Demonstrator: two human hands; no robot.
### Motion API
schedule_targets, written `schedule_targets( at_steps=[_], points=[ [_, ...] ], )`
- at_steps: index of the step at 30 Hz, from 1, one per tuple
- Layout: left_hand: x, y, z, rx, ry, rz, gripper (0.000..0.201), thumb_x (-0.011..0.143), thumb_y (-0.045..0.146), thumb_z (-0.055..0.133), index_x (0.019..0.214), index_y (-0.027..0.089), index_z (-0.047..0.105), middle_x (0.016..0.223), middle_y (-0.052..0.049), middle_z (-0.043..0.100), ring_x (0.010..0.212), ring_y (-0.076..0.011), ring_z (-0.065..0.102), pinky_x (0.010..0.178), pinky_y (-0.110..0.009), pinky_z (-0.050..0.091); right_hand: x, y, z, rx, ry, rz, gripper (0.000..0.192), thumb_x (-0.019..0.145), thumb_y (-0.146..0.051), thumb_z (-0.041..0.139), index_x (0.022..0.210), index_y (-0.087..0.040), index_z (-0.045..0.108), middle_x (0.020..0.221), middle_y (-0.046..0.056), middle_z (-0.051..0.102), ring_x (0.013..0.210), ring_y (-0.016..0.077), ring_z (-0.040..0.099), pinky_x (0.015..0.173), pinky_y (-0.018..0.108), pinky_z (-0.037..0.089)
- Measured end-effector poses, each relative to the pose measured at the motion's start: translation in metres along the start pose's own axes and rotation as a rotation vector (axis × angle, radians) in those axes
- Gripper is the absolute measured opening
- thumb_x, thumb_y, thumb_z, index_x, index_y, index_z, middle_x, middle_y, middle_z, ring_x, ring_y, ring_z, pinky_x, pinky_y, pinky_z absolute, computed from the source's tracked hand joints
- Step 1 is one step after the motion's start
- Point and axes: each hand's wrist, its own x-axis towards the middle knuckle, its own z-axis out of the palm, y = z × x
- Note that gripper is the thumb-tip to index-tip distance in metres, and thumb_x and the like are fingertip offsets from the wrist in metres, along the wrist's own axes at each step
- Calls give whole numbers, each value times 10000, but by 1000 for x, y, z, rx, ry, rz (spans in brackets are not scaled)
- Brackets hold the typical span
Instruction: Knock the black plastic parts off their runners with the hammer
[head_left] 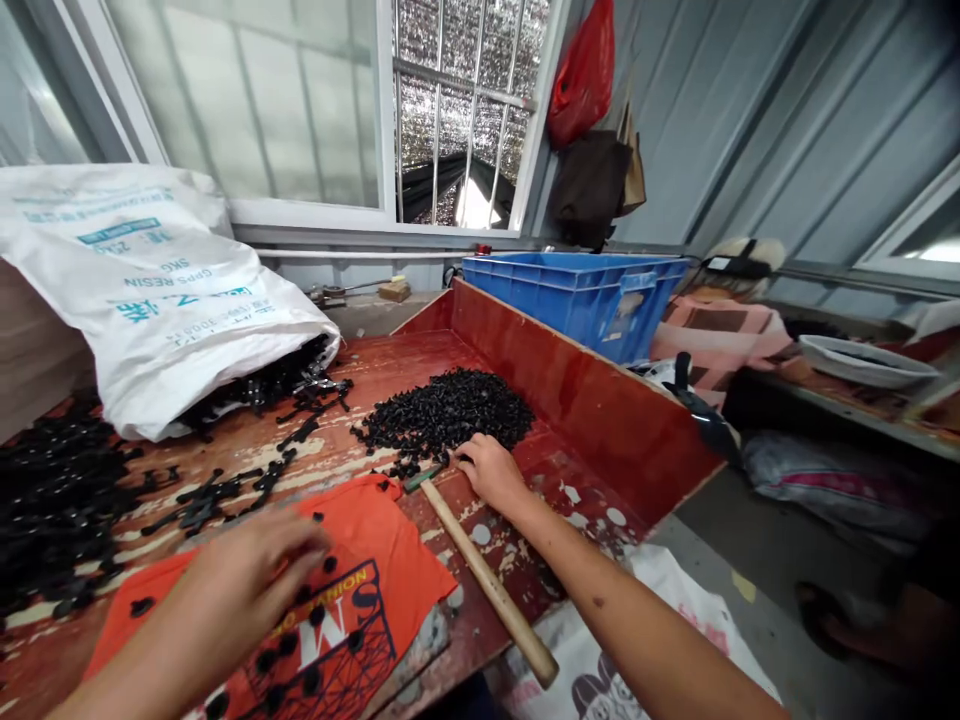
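Note:
My left hand (247, 570), blurred by motion, hovers over an orange cloth (405, 570) with printed letters. Its fingers are loosely bent, with a gap to the thumb, and I make out nothing between them. Small black plastic pieces (310, 682) lie scattered on this cloth. My right hand (491, 472) is at the near edge of a heap of small black plastic parts (450, 410). Its fingertips are pinched together; what they hold, if anything, is too small to make out. Beside that hand lies a hammer (487, 585) with a wooden handle, its head close to the heap.
A white sack (180, 300) spills black parts onto the red table at the left, near a larger black pile (52, 510). A red wooden board (570, 400) edges the table's right side. Behind it stands a blue crate (570, 290). Another person (720, 320) is at the right.

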Motion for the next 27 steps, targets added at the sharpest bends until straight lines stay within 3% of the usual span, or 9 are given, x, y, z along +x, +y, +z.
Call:
schedule_targets(
  at_steps=[3, 5, 7, 10, 13, 16, 19, 22, 27],
  points=[
    [78, 14, 10, 136, -113, 1, 274, 817, 201, 500, 863, 249, 766, 928, -69, 782, 892, -239, 697, 806, -317, 489, -9, 6, 3, 36, 84, 54, 279, 980, -340, 602, 1214, -189, 619, 1249, 88, 624, 1035, 222, 641, 884, 434, 553],
    [119, 17, 26, 179, -141, -19, 282, 764, 143, 504, 811, 236, 766, 890, -82, 783, 846, -237, 693, 762, -313, 470, -12, 7, 3, 71, 135, 66, 200, 971, -301, 611, 1117, -173, 658, 1154, 74, 656, 1025, 223, 633, 894, 437, 532],
    [147, 16, 44, 184, -168, -34, 205, 693, 132, 558, 671, 234, 734, 745, -66, 761, 744, -231, 682, 677, -299, 448, -13, 7, 2, 120, 182, 58, 110, 958, -224, 607, 995, -170, 695, 1028, 67, 680, 1006, 224, 617, 906, 421, 501],
    [168, 14, 67, 154, -196, -71, 137, 584, 113, 625, 505, 224, 635, 569, -37, 675, 643, -223, 651, 592, -282, 409, -10, 9, -1, 217, 234, 34, 134, 936, -147, 591, 914, -181, 719, 937, 72, 698, 961, 217, 608, 897, 373, 478],
    [175, 12, 79, 69, -198, -120, 174, 544, 82, 628, 444, 207, 558, 515, -32, 612, 618, -211, 623, 584, -280, 399, -9, 7, -7, 332, 247, 25, 148, 925, -132, 586, 885, -186, 718, 905, 67, 717, 913, 209, 630, 868, 343, 485],
    [177, 5, 73, -77, -174, -175, 142, 560, 112, 640, 489, 207, 563, 546, -20, 606, 655, -192, 604, 617, -268, 414, -12, -10, -20, 444, 228, 29, 176, 932, -127, 564, 879, -197, 716, 897, 61, 732, 877, 198, 656, 824, 314, 490],
    [170, -7, 53, -270, -121, -259, 62, 653, 245, 623, 619, 215, 582, 591, -1, 608, 621, -161, 568, 601, -253, 426, -21, -48, -37, 533, 144, -56, 124, 888, -120, 652, 861, -216, 724, 885, 6, 748, 864, 160, 669, 810, 263, 467],
    [153, -20, 28, -484, -83, -354, 186, 725, 386, 574, 684, 208, 536, 576, 15, 573, 527, -133, 526, 549, -252, 434, -29, -90, -46, 576, 2, -221, 151, 812, -122, 764, 774, -267, 742, 780, -98, 755, 745, 95, 672, 803, 210, 437],
    [118, -39, 1, -725, -23, -471, 247, 661, 389, 652, 658, 200, 494, 573, 18, 582, 497, -112, 519, 506, -237, 416, -5, -124, -33, 454, -53, -262, 110, 862, -162, 732, 795, -249, 747, 831, -44, 763, 836, 136, 653, 854, 297, 377]
  ],
)
